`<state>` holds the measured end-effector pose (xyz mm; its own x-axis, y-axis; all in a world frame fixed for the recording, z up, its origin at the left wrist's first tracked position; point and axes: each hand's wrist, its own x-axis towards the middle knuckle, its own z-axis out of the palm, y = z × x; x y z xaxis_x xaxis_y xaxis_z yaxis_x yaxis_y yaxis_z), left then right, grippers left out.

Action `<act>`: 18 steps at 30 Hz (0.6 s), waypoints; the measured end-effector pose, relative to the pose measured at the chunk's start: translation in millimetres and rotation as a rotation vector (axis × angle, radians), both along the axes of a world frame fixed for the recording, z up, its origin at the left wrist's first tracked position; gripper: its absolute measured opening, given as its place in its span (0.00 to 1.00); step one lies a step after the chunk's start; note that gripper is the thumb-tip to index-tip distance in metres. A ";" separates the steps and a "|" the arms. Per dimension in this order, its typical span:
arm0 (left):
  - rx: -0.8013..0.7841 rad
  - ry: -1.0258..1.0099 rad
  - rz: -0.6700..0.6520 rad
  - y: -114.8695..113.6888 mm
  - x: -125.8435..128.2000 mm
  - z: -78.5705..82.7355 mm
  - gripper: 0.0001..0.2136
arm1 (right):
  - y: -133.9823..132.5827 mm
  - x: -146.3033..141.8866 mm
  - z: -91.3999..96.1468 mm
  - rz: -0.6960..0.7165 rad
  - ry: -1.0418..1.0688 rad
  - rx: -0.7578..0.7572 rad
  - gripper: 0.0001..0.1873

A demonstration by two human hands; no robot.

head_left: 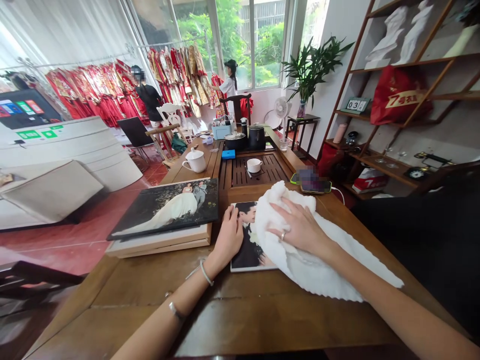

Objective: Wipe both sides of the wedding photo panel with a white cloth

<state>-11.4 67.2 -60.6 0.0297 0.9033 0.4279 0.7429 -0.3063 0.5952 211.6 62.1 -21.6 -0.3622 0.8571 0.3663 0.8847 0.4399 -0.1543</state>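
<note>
A photo panel (245, 250) showing a person in a dark suit lies flat on the wooden table, partly covered by cloth. My left hand (229, 231) holds its left edge, the fingers close together. Bunched over the panel's right side is a white towel (330, 260), its loose end trailing toward the right. My right hand (300, 226), wearing a ring, presses down on the towel with its fingers sunk into the folds. To the left of my left hand, a wedding photo panel (176, 205) rests on a stack of pale-edged panels (161, 246).
Beyond the panels stand a lidded white mug (195, 161), a small white cup (254, 165) on a slatted tea tray (272, 172), and a black pot (257, 136). A phone (313, 181) with a cable lies right. Two people are near racks of red garments (93, 90).
</note>
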 end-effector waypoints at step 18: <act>0.012 0.016 -0.055 -2.6 1.8 10.1 0.17 | 13.8 20.5 8.5 0.298 0.105 -0.083 0.21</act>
<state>-9.6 64.6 -50.5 0.0857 0.8948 0.4381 0.7343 -0.3540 0.5792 232.1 75.9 -13.1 -0.5655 0.7475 0.3485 0.6961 0.6592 -0.2845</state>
